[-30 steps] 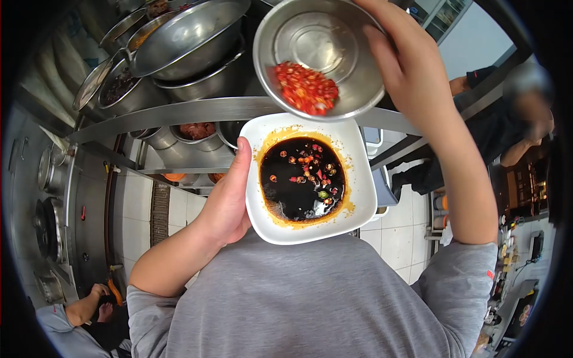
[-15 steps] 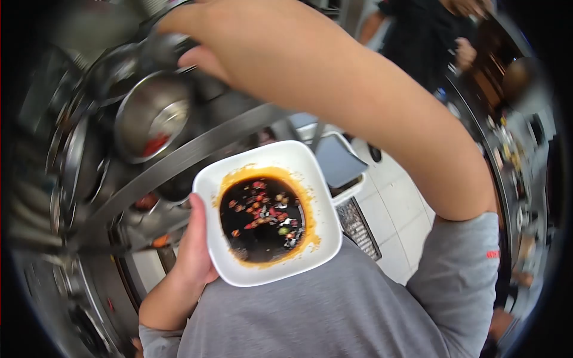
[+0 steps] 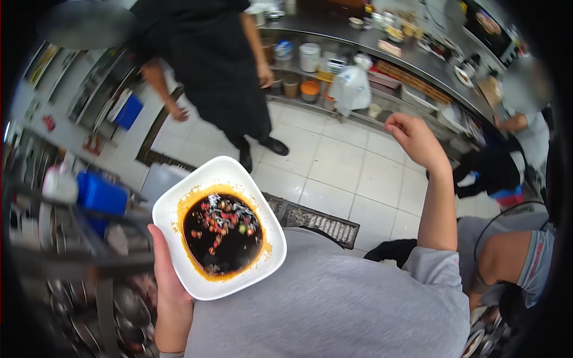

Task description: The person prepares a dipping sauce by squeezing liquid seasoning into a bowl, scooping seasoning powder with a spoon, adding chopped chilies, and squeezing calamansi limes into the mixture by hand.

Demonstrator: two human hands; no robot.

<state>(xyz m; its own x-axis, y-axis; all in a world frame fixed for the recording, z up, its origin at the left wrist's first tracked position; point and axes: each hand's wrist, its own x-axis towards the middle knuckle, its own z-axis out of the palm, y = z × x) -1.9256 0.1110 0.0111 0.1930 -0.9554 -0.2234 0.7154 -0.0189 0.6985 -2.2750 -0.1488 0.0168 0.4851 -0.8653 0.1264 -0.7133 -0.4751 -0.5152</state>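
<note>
The left hand (image 3: 170, 280) clasps the bowl (image 3: 272, 235) by its side (dark sauce (image 3: 224, 247) within, red bits floating); the right hand (image 3: 418, 140), loosely curled, is raised over the floor (image 3: 334, 158), well apart.

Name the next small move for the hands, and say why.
Probably bring the right hand in to steady the white bowl: the left hand alone holds it, dark liquid sits inside, and the right hand hovers apart with nothing visible in it.

PLACE: commercial kitchen | 1 o'clock: steel counter (image 3: 337, 31) | 12: shelved tubs (image 3: 309, 58) | 11: person (image 3: 221, 77) in black apron | 5: floor drain (image 3: 316, 222) (amid white tiles (image 3: 334, 161)) | 8: metal bowls (image 3: 130, 303), blurred
</note>
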